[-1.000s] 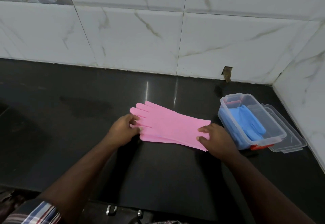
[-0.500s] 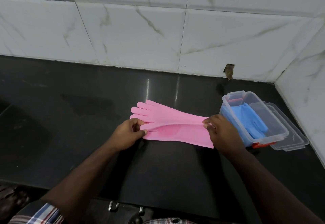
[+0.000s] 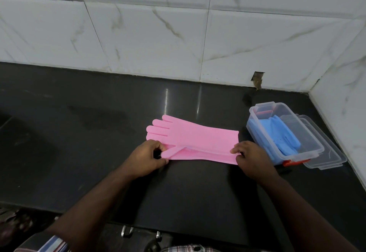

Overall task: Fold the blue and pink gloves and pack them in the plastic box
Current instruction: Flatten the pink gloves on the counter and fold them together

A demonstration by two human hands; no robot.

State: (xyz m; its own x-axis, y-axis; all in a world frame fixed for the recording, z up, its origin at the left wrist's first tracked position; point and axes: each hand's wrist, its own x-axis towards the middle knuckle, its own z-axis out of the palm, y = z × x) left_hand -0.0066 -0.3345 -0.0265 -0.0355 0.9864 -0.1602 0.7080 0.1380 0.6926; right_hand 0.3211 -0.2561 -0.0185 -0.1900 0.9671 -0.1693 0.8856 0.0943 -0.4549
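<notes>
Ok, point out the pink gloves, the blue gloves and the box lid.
pink gloves (image 3: 190,136): head view, flat palm area.
blue gloves (image 3: 281,133): head view, top layer inside the box.
box lid (image 3: 328,152): head view, clear flat panel.

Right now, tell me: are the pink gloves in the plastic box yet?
No, the pink gloves lie on the counter; the plastic box holds only blue gloves.

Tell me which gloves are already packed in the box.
The blue gloves: they lie inside the clear plastic box, while the pink gloves lie on the counter, held by both hands.
</notes>
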